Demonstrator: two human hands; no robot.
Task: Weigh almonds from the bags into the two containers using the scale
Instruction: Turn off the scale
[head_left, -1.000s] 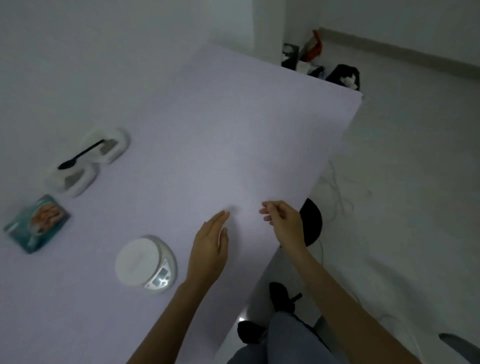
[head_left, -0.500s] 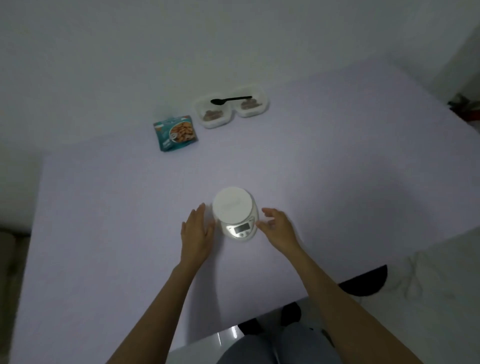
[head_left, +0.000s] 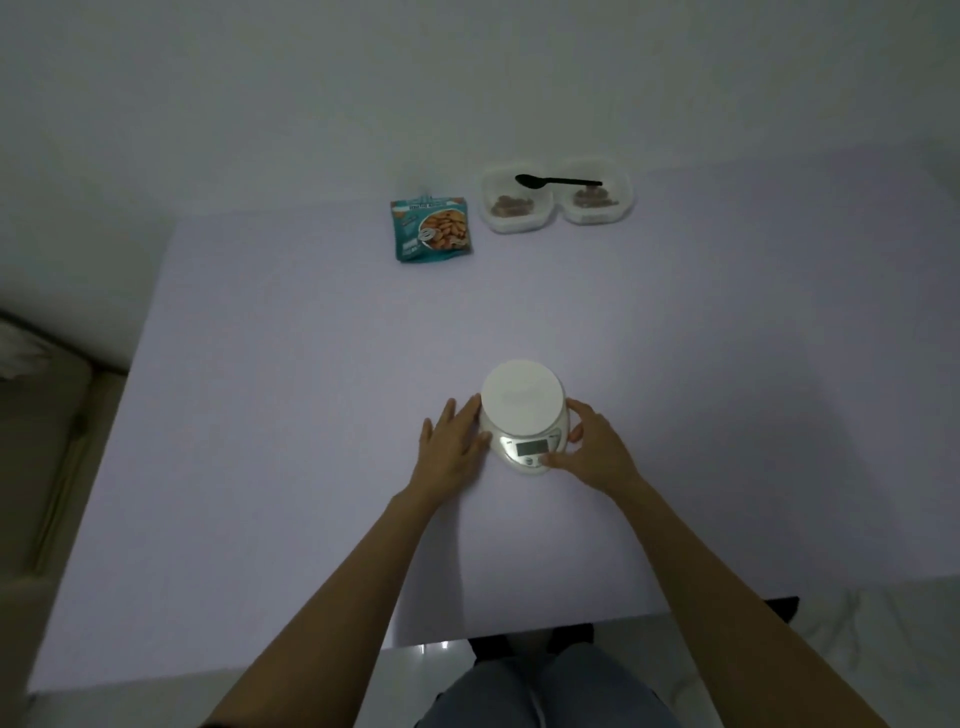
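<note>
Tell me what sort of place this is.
Probably a plain room at home or a simple recording setup, not a fitted kitchen: a bare pale table against a blank wall, holding only a kitchen scale, an almond bag and two containers.

scale (head_left: 522, 402) between both hands | right thumb on front panel | containers (head_left: 556, 201), bag (head_left: 430, 229) far

Bare table (head_left: 291, 395) (beyond scale (head_left: 522, 397))

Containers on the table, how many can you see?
2, side by side at the far edge: the left container beside the almond bag, the right container next to it. None seem hidden.
</note>
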